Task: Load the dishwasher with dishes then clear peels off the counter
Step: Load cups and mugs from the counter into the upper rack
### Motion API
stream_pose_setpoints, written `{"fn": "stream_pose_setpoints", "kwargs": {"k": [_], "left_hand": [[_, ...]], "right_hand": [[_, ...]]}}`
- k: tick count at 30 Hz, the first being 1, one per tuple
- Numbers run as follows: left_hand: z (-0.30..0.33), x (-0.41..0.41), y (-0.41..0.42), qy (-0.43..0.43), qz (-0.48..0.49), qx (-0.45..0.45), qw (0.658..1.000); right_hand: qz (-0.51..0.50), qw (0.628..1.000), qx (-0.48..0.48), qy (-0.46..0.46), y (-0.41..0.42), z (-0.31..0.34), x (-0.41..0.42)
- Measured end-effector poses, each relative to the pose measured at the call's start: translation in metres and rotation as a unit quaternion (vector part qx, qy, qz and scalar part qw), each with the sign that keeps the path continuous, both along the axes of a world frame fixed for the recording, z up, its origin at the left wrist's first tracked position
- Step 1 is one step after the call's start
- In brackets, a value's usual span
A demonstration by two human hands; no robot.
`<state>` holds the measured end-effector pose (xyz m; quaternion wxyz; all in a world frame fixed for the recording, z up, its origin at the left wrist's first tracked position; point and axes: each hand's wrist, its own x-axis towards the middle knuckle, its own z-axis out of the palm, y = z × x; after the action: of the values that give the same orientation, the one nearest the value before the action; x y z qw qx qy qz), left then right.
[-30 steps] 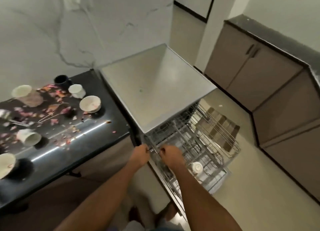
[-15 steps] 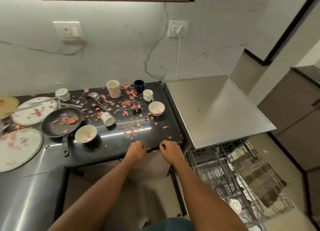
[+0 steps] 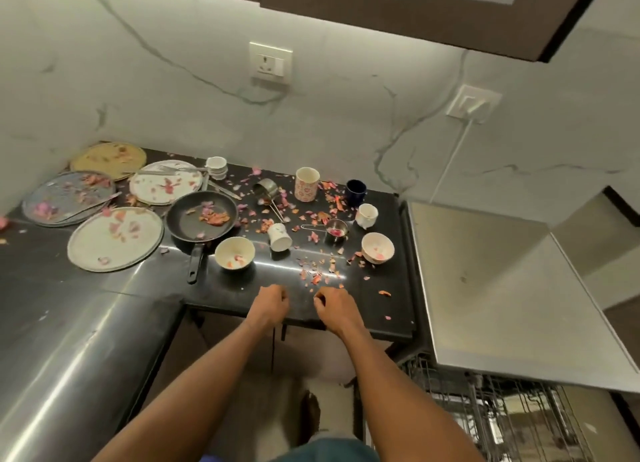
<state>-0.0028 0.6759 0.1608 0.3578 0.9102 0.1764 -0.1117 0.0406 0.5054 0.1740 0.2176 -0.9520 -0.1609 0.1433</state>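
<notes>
My left hand (image 3: 270, 305) and my right hand (image 3: 334, 307) hover side by side over the front edge of the black counter (image 3: 242, 297), fingers loosely curled, holding nothing. Pink and orange peels (image 3: 318, 275) lie scattered across the counter. Beyond my hands stand a white bowl (image 3: 234, 253), a second bowl (image 3: 377, 248), a tipped white cup (image 3: 280, 237), a frying pan (image 3: 201, 219), a floral mug (image 3: 307, 184), a dark blue mug (image 3: 356, 192) and a small white cup (image 3: 367, 215). Several plates (image 3: 114, 239) lie at the left. The dishwasher's wire rack (image 3: 502, 413) is pulled out at lower right.
The dishwasher's steel top (image 3: 485, 288) adjoins the counter on the right. Two steel measuring cups (image 3: 266, 188) (image 3: 336, 231) and forks (image 3: 166, 168) lie among the peels. A steel surface (image 3: 69, 357) runs along the lower left. Wall cabinets hang overhead.
My hands left the dishwasher rack and moved up to the counter's front edge. My view swung left from the dishwasher to the dirty dishes.
</notes>
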Motion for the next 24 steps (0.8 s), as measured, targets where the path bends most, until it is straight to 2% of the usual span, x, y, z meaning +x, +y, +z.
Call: {"fn": "stream_pose_setpoints", "kwargs": {"k": [9,15,19,24], "left_hand": [[0.004,0.067,0.013,-0.011,0.085,0.012,0.996],[0.002,0.125,0.011,-0.035,0.186,0.038,0.981],[0.004,0.157,0.01,0.018,0.212,0.059,0.975],[-0.015,0.188,0.014,0.04,0.229,0.026,0.972]], "right_hand": [[0.055,0.998,0.009,0.021,0.014,-0.012,0.079],[0.091,0.995,-0.004,0.042,0.014,-0.013,0.134],[0.09,0.994,0.005,0.057,0.008,-0.013,0.163],[0.095,0.99,0.028,0.097,0.002,-0.014,0.189]]}}
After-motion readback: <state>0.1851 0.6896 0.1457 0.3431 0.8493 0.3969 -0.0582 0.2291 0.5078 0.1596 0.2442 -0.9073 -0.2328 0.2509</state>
